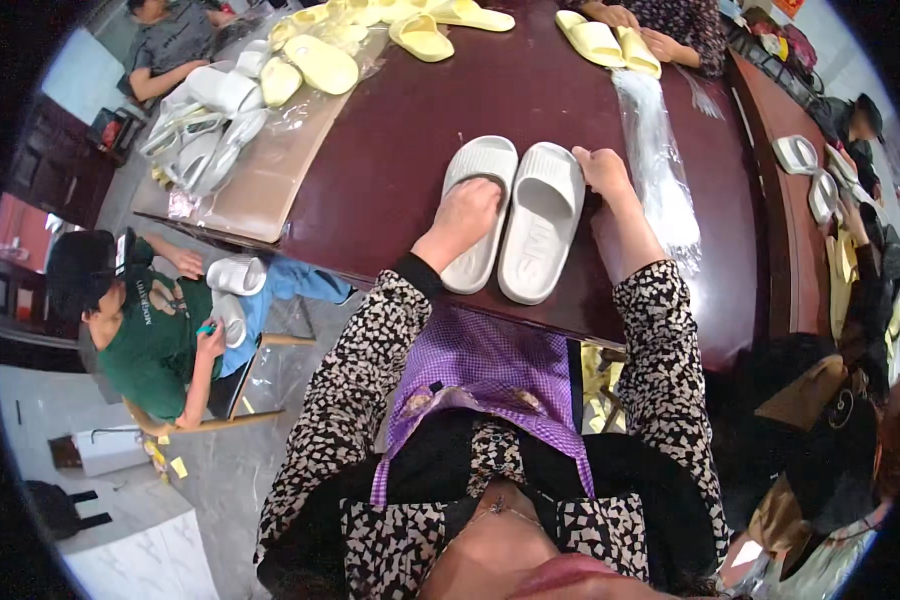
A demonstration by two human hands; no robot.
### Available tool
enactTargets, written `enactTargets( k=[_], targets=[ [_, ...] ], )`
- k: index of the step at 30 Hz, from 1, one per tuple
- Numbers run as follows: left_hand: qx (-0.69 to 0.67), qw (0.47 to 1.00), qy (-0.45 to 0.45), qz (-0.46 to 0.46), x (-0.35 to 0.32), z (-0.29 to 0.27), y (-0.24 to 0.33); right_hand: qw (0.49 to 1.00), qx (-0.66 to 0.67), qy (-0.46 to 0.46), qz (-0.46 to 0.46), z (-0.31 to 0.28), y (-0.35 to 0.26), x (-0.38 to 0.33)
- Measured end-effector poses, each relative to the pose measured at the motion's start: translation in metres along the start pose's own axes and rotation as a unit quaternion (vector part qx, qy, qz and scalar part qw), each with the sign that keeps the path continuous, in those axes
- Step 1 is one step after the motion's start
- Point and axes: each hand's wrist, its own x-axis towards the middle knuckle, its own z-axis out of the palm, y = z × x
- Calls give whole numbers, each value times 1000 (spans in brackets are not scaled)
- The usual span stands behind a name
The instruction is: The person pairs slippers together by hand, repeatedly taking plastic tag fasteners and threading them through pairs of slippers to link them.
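The left hand point(467, 215) lies palm down on the left white slide sandal point(480, 210), fingers curled over its strap and footbed, pressing rather than lifting it. The right hand point(603, 170) is closed around the far right edge of the right white slide sandal point(542, 232), pinching its rim near the toe end. The two sandals lie side by side and touching along their inner edges, toes pointing far, heels near, on the dark reddish table point(390, 170), close to its near edge and directly in front of the person. Just right of the right hand, a bundle of clear plastic bags point(658, 160) runs from far to near along the tabletop. At the far side of the table sit several pale yellow sandals point(420, 35), and another person's hands hold a yellow pair point(605, 42) at the far right. To the far left, a heap of white sandals point(205, 125) rests on a clear sheet. Below the table's left edge, a seated person in a green shirt point(145, 335) holds a white sandal point(236, 275).
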Motion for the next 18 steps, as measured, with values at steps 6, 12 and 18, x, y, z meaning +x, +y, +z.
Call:
enactTargets(
  k=[6,12,18],
  targets=[
    [-3,1000,-13,-17,-4,2,-9,992,10,71,-104,26,0,17],
    [-27,999,-11,-39,-5,4,-9,962,170,123,-172,31,-14,30],
    [-22,999,-17,-47,-8,3,-9,931,249,-25,-267,49,-101,31]
  ],
)
